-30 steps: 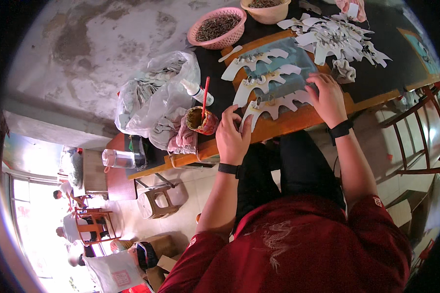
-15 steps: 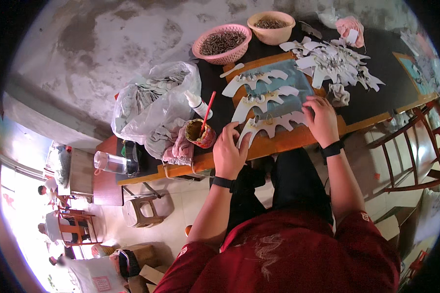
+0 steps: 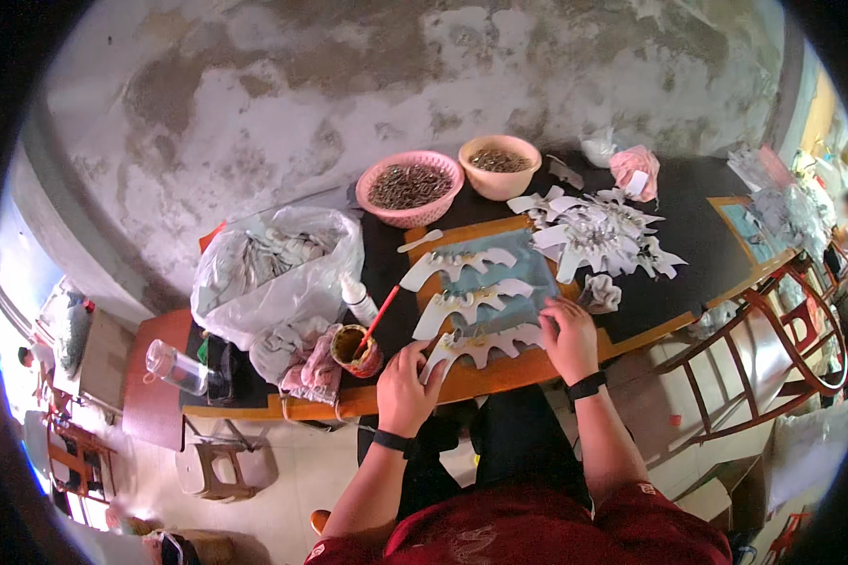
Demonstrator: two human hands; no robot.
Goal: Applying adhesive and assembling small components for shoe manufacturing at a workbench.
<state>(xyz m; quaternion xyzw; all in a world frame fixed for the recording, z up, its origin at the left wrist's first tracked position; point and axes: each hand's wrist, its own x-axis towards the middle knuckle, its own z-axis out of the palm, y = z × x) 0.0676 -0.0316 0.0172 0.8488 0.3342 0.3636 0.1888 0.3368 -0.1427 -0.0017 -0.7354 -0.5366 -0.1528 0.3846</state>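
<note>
The nearest of three white scalloped strips [image 3: 488, 348] lies along the table's front edge, with small metal pieces near its middle. My left hand [image 3: 407, 386] is at its left end, fingers curled and the thumb on the tip. At the strip's right end rests my right hand [image 3: 571, 341], its fingers spread and the thumb near the edge. Behind lie a middle strip [image 3: 476, 303] with yellowish stains and a far strip [image 3: 462, 267], both bearing small metal pieces. All three are on a blue-grey sheet [image 3: 528, 249] over an orange-brown board.
A pot [image 3: 356, 352] with a red stick and a white bottle [image 3: 358, 299] stand to the left, beside a plastic bag [image 3: 278, 273]. A pink basket [image 3: 410, 188] and a peach bowl [image 3: 499, 168] hold metal bits. More white pieces [image 3: 603, 231] are heaped right; a wooden chair [image 3: 773, 344] stands beyond.
My view has tilted up, showing more wall and shifting the table lower and slightly left. Both hands stay at the ends of the nearest strip.
</note>
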